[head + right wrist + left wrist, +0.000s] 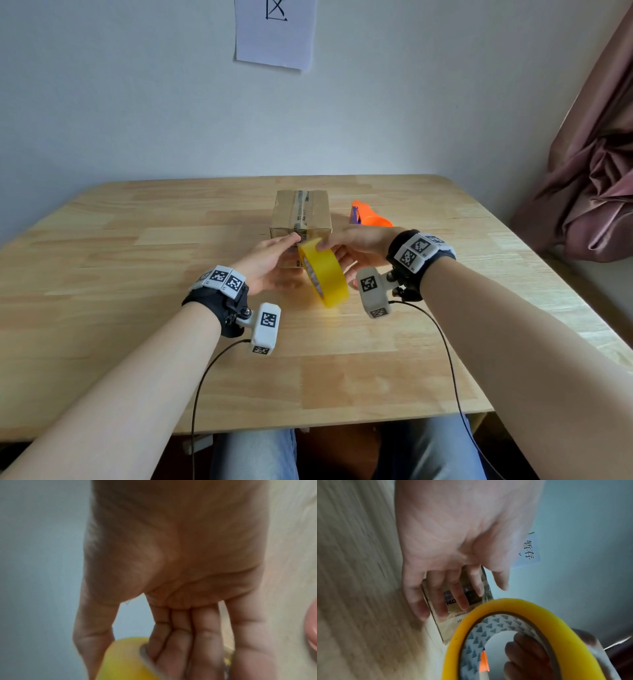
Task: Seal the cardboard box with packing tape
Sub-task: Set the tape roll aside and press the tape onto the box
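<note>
A small cardboard box (pixel 301 214) stands mid-table with a strip of tape running along its top and down its near face. My left hand (pixel 286 246) lies with straight, spread fingers (pixel 464 601) pressed flat on the box's near face (pixel 448 627). Just in front of the box, my right hand (pixel 334 251) holds a yellow roll of packing tape (pixel 323 274) upright on edge. Its fingers (pixel 527 655) reach through the roll's core and the thumb sits on the outer rim (pixel 123 660). The roll (pixel 513 603) almost touches the box's front.
An orange tape cutter (pixel 370 216) lies on the wooden table (pixel 154 240) just right of the box. A sheet of paper (pixel 275 31) hangs on the wall behind. A pink curtain (pixel 596 188) hangs at the right, beyond the table edge.
</note>
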Available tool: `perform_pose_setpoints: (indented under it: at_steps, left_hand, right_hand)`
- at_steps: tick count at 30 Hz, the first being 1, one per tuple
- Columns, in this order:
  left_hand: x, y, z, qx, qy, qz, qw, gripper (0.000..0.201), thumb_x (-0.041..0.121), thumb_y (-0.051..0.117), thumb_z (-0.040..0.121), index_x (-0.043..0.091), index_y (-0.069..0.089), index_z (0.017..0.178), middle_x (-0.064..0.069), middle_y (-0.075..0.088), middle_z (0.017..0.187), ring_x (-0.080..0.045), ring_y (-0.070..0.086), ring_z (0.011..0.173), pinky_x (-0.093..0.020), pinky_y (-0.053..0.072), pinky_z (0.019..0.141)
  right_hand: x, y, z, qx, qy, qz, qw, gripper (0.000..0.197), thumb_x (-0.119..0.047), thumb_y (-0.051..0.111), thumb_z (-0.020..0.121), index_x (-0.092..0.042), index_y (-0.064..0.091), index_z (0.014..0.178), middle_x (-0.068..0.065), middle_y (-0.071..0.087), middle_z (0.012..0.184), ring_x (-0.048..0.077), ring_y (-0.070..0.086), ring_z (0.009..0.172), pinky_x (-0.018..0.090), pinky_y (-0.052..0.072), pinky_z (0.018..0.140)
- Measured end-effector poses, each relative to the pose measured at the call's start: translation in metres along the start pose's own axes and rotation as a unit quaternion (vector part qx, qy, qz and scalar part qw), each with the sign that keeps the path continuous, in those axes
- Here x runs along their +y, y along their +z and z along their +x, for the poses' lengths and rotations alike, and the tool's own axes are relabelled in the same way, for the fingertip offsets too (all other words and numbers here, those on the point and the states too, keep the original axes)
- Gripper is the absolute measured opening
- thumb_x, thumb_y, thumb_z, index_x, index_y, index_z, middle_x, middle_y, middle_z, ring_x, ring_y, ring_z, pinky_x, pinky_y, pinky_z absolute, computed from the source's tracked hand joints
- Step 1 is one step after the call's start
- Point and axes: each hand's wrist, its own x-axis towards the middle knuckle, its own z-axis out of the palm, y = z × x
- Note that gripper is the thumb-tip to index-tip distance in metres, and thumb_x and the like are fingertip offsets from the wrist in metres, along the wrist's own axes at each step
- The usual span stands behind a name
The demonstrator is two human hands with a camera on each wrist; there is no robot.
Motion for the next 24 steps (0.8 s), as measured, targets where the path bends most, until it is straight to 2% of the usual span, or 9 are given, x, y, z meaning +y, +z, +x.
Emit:
perform_pose_setpoints:
  at_steps: [2,5,7,9,11,13,16,20,24]
  left_hand:
    - [0.000,0.004,0.002,0.028,0.000,-0.008,1.000,0.035,0.046,0.070,0.093,0.026,0.072,0.122,-0.006,0.077,0.120,-0.036,0.071,0.115,-0.056,0.057,0.095]
    - [-0.001,0.008,0.007,0.069,-0.011,-0.025,0.997,0.033,0.043,0.076,0.089,0.024,0.075,0.116,0.000,0.081,0.111,-0.029,0.073,0.112,-0.052,0.058,0.095]
    - [-0.002,0.012,0.011,0.083,-0.014,-0.037,0.996,0.034,0.041,0.079,0.087,0.021,0.075,0.114,0.001,0.081,0.110,-0.026,0.073,0.110,-0.049,0.058,0.094]
    - [-0.004,0.015,0.014,0.095,-0.013,-0.047,0.994,0.032,0.038,0.082,0.085,0.019,0.075,0.110,0.001,0.081,0.110,-0.024,0.073,0.107,-0.048,0.058,0.094]
    - [-0.006,0.016,0.017,0.106,-0.007,-0.046,0.993,0.029,0.036,0.083,0.085,0.018,0.076,0.107,0.001,0.080,0.112,-0.022,0.073,0.101,-0.046,0.058,0.093]
    - [-0.010,0.017,0.019,0.116,-0.003,-0.039,0.992,0.028,0.035,0.082,0.085,0.018,0.077,0.107,0.002,0.080,0.111,-0.019,0.073,0.096,-0.044,0.059,0.092]
    - [-0.013,0.019,0.022,0.126,0.004,-0.055,0.991,0.028,0.033,0.083,0.085,0.018,0.078,0.108,0.003,0.080,0.109,-0.018,0.072,0.092,-0.041,0.059,0.089]
    - [-0.015,0.020,0.025,0.134,0.014,-0.058,0.989,0.029,0.035,0.082,0.086,0.020,0.078,0.111,0.004,0.081,0.107,-0.017,0.073,0.090,-0.042,0.058,0.093]
    - [-0.017,0.021,0.027,0.139,0.023,-0.057,0.988,0.030,0.036,0.082,0.086,0.021,0.078,0.111,0.004,0.081,0.106,-0.017,0.073,0.090,-0.042,0.057,0.094]
  right_hand:
    - [-0.004,-0.013,-0.007,0.054,-0.002,0.015,0.998,0.038,-0.036,0.070,0.091,-0.005,0.066,0.113,0.018,0.067,0.103,0.030,0.063,0.089,0.036,0.050,0.078]
    - [-0.014,-0.032,-0.021,0.143,0.036,-0.056,0.987,0.030,-0.043,0.077,0.079,-0.016,0.061,0.079,0.005,0.057,0.073,0.019,0.050,0.061,0.030,0.035,0.060]
    - [-0.012,-0.046,-0.026,0.214,0.074,-0.129,0.965,0.033,-0.042,0.079,0.081,-0.018,0.059,0.071,0.000,0.059,0.066,0.017,0.054,0.057,0.020,0.041,0.051]
    - [-0.001,-0.058,-0.027,0.264,0.102,-0.189,0.940,0.035,-0.044,0.081,0.078,-0.013,0.066,0.074,0.000,0.069,0.068,0.021,0.065,0.065,0.026,0.055,0.063]
    - [0.016,-0.066,-0.026,0.290,0.134,-0.220,0.922,0.033,-0.042,0.081,0.077,-0.012,0.068,0.073,0.002,0.070,0.067,0.024,0.066,0.065,0.031,0.053,0.070]
    - [0.036,-0.073,-0.023,0.316,0.160,-0.223,0.908,0.033,-0.040,0.080,0.075,-0.011,0.066,0.070,0.004,0.067,0.065,0.024,0.061,0.059,0.032,0.049,0.067]
    - [0.060,-0.078,-0.020,0.357,0.181,-0.249,0.882,0.036,-0.043,0.082,0.072,-0.010,0.068,0.076,0.008,0.074,0.078,0.026,0.066,0.066,0.030,0.050,0.064]
    - [0.076,-0.078,-0.012,0.375,0.184,-0.245,0.875,0.039,-0.044,0.083,0.073,-0.012,0.063,0.082,0.007,0.067,0.080,0.027,0.064,0.072,0.029,0.046,0.058]
    - [0.080,-0.078,-0.006,0.352,0.193,-0.267,0.876,0.041,-0.043,0.086,0.073,-0.010,0.061,0.079,0.006,0.064,0.072,0.023,0.060,0.063,0.026,0.041,0.054]
